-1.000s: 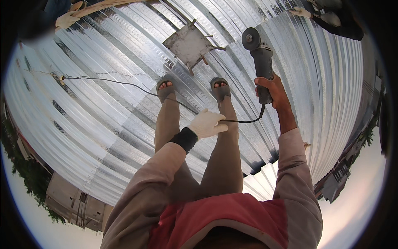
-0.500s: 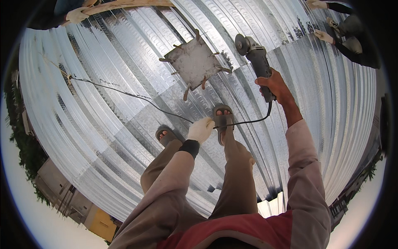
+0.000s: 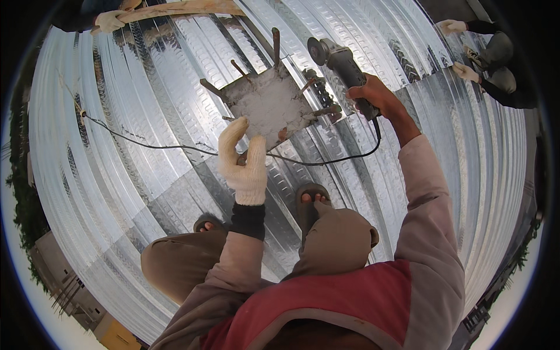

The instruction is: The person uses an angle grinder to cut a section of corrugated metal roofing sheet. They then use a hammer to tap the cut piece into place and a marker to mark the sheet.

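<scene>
My bare right hand (image 3: 379, 98) is wrapped round the body of a dark angle grinder (image 3: 349, 73). The grinder's disc (image 3: 318, 51) points to the far left, raised above the metal sheets. In a white knit glove, my left hand (image 3: 244, 163) has its thumb and fingers spread at the near left corner of a square concrete column top (image 3: 269, 104). A brown bar end shows between them; whether the hand touches it I cannot tell. Rusty rebar stubs (image 3: 276, 46) stick out round the column. The grinder's black cable (image 3: 318, 163) passes by the left hand.
Ribbed metal sheets (image 3: 169, 116) spread around the column, with my sandalled feet (image 3: 312, 195) on them. The cable meets a joint (image 3: 83, 114) at the far left. A co-worker's gloved hand (image 3: 109, 21) touches a wooden plank (image 3: 181, 8). Another person's gloved hands (image 3: 465, 72) are at far right.
I have crouched lower, knees bent. My left hand let go of the cable, moved forward to the column and opened. The grinder moved slightly left and forward in my right hand.
</scene>
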Tool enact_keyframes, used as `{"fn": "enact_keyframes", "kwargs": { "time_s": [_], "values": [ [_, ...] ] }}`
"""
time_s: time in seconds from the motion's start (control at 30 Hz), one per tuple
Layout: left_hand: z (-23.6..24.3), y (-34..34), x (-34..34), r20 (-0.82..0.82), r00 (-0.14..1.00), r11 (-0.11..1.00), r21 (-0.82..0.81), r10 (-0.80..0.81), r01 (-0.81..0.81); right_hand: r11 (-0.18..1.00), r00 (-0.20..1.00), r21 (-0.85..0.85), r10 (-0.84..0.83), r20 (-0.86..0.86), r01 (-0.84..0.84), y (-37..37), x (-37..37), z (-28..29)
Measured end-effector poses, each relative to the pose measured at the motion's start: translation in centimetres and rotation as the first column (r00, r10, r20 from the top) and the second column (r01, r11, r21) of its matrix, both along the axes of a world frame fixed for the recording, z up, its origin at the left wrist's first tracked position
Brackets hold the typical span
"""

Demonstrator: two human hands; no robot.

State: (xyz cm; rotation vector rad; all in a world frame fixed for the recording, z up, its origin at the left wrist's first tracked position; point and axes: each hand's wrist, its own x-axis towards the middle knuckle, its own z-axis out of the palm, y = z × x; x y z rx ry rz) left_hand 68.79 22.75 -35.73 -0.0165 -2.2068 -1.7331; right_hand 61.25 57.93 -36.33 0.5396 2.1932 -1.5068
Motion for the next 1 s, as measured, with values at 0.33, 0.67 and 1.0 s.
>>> {"fn": "enact_keyframes", "kwargs": {
  "time_s": [0.33, 0.67, 1.0],
  "values": [
    [-0.6, 0.6, -1.3, 0.000, 1.000, 0.973, 0.230, 0.031, -0.030, 0.984, 0.985, 0.053, 0.172, -0.001, -0.172, -0.3, -4.4, -5.2],
    [-0.8, 1.0, -1.3, 0.032, 0.997, 0.967, 0.244, 0.073, -0.079, 0.976, 0.985, 0.138, 0.167, 0.042, -0.171, -0.8, -5.9, -6.9],
    [1.9, -2.3, -1.4, 0.006, 0.945, 0.855, 0.428, -0.326, 0.292, 0.692, 0.965, -0.673, -0.184, 0.187, 0.262, -0.3, -1.1, -2.3]
  ]
}}
